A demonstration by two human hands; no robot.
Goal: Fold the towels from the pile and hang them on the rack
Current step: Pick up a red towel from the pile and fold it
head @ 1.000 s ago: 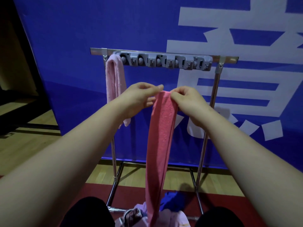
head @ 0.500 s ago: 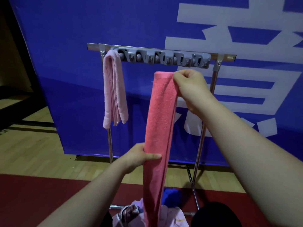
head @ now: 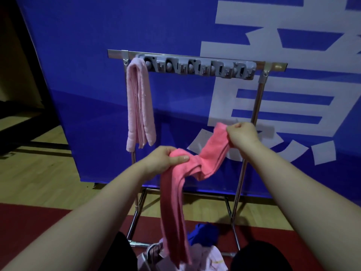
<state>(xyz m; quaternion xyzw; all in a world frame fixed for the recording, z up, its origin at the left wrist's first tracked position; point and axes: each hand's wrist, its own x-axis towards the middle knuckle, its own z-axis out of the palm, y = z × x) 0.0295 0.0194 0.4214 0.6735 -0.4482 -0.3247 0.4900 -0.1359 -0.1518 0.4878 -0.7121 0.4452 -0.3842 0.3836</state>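
A big blue banner (head: 97, 75) with white characters fills the far side of the scene. It stands on a wooden floor (head: 39, 173), and a dark red mat (head: 29, 222) lies nearer. In front of the banner is a metal rack (head: 277, 65), with a top bar on two thin uprights and a low frame at its foot. A grey strip of hooks (head: 195, 68) is fixed along most of the bar.

A pale pink towel (head: 139, 106), folded into a narrow band, hangs over the left end of the bar beside the hook strip, with both ends hanging down.

The person holds a coral pink towel (head: 173, 202) in front of the rack, below the bar and not touching it. The right hand (head: 242, 134) is closed in a fist round one end of it, in front of the right upright. From there the cloth runs down and to the left, sags in a loose fold, and passes over the left hand (head: 162, 159). That hand grips it with curled fingers, the thumb pressed flat on top. Below the left hand the rest of the towel hangs straight down, and its lower end reaches the pile (head: 205, 259) of pale cloths at the near edge. A blue cloth (head: 203, 233) lies on the far side of the pile, near the rack's foot. The person's dark-clad knees (head: 259, 257) show on either side of the pile.
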